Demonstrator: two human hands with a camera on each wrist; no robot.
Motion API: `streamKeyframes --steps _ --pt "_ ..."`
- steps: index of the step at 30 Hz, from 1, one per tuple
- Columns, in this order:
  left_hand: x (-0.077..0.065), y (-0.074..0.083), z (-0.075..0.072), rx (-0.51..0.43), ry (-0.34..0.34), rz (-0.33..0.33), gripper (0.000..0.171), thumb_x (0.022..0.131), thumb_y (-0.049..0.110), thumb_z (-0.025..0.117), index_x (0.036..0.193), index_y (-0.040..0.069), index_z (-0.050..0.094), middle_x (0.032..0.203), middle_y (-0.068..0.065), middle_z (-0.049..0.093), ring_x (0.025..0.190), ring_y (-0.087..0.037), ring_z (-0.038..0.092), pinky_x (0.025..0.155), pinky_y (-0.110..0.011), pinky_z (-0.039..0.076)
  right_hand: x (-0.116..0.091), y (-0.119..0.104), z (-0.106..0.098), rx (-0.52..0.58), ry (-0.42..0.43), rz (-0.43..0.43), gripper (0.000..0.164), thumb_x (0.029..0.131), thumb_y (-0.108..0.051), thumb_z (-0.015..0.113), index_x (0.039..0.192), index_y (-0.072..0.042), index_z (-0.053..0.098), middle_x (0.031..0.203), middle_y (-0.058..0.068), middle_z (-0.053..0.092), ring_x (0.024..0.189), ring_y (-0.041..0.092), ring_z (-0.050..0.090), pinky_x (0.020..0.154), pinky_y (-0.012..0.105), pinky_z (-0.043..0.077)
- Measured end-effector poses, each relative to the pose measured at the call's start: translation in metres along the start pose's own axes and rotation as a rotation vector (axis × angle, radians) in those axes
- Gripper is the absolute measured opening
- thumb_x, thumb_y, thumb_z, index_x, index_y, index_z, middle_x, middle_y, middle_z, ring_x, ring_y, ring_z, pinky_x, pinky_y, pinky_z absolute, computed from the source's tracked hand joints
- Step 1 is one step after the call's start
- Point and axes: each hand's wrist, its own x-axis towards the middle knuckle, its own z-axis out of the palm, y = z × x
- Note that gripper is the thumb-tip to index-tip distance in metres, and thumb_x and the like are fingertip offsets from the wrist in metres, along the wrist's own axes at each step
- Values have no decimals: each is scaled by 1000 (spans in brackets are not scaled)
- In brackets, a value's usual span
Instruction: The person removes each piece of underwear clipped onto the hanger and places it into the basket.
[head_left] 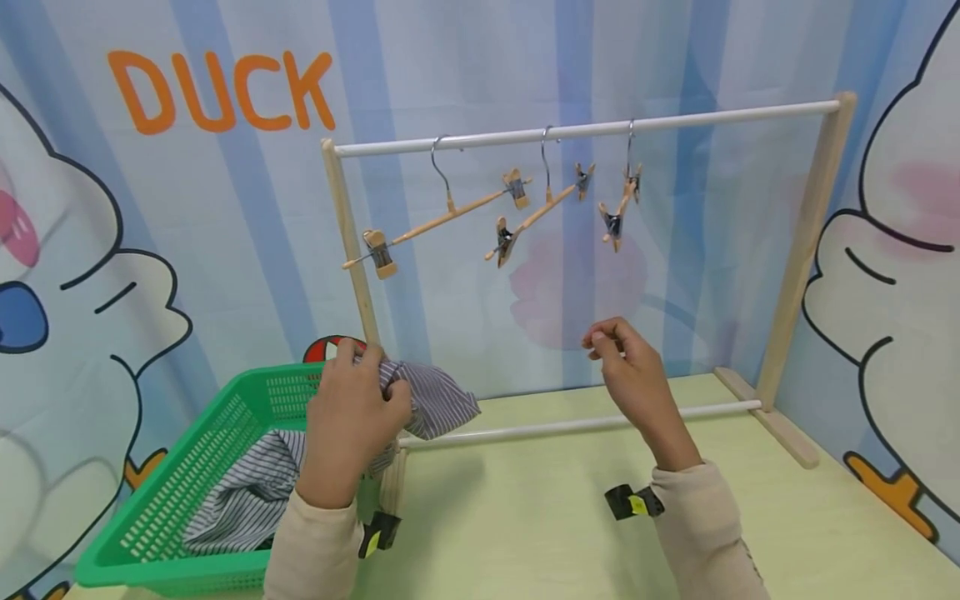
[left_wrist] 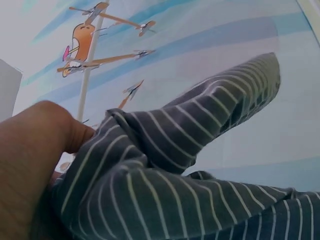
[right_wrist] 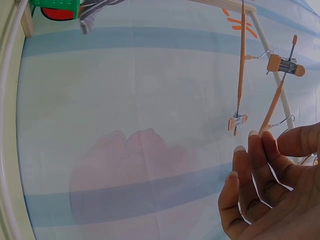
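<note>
My left hand [head_left: 352,417] grips a dark garment with white stripes [head_left: 431,400] at the basket's right side. In the left wrist view its folded cloth [left_wrist: 165,200] hangs bunched by the thumb, one narrow end sticking out. More striped cloth [head_left: 251,492] lies in the green basket [head_left: 187,442]; whether it is the same piece I cannot tell. My right hand [head_left: 633,375] hovers before the rack with fingers loosely bent and nothing in them. Above it, three wooden clip hangers hang by metal hooks: a left one [head_left: 427,227], a middle one [head_left: 536,214] and a right one [head_left: 622,204].
The rack has a white top rail [head_left: 720,119], a wooden right post [head_left: 802,258] and a white lower bar [head_left: 540,431]. It stands on a pale yellow-green table [head_left: 517,517]. Behind it hangs a printed blue-and-white backdrop [head_left: 465,333].
</note>
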Motion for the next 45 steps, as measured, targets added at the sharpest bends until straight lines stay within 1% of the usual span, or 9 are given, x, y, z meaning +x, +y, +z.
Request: streamKeyframes --steps 4,7,11,15,23,29,34,40,45 --pt "-1 -3 -7 -10 23 -47 32 83 16 50 109 1 60 105 -23 48 79 -35 46 39 -40 38 -1 1 1 -8 -3 8 28 102 -33 35 108 -13 54 112 8 58 101 24 53 78 46 43" --pt "-3 -4 -9 -3 64 -62 31 83 16 51 111 5 59 106 -26 47 83 -38 44 37 -41 38 -1 1 2 -13 -4 7 28 102 -33 35 108 -13 54 113 9 58 101 23 53 78 47 44" --pt "-5 -5 -10 25 170 -80 32 83 14 51 114 12 59 105 -29 44 86 -39 37 32 -37 30 -2 2 3 -15 -10 10 28 102 -34 36 108 -14 54 116 9 57 102 23 52 79 48 43" --pt "-5 -6 -13 54 269 -88 34 81 9 51 114 13 59 103 -28 44 88 -40 35 31 -35 26 -3 2 3 -20 -11 9 28 101 -34 36 108 -15 55 116 9 57 102 23 52 79 48 43" --pt "-2 -7 -22 85 326 -144 37 80 6 52 116 14 57 105 -29 43 93 -41 36 33 -39 30 -2 2 1 -35 -4 -13 28 101 -34 36 109 -14 55 113 9 57 102 23 51 77 46 43" --pt "-1 -11 -29 129 408 -172 36 81 4 52 115 15 59 107 -30 41 94 -41 35 34 -40 28 -1 3 1 -41 -5 -16 29 101 -34 36 110 -13 55 112 11 57 100 23 51 74 44 42" --pt "-2 -14 -34 143 421 -206 31 81 3 50 110 9 60 106 -32 41 93 -43 35 34 -40 27 0 4 1 -46 -1 -19 29 101 -33 37 110 -13 56 111 11 57 100 24 51 75 44 42" --pt "-5 -19 -42 170 402 -311 30 81 3 50 110 1 56 107 -32 40 99 -44 35 36 -50 34 0 4 2 -58 2 -28 29 101 -32 38 110 -12 56 112 11 58 101 25 52 78 47 43" --pt "-6 -24 -47 190 388 -355 30 81 3 48 110 -2 54 109 -34 38 100 -46 34 39 -54 38 1 4 3 -57 -3 -34 28 101 -31 37 110 -12 56 114 11 58 102 25 52 78 48 43"
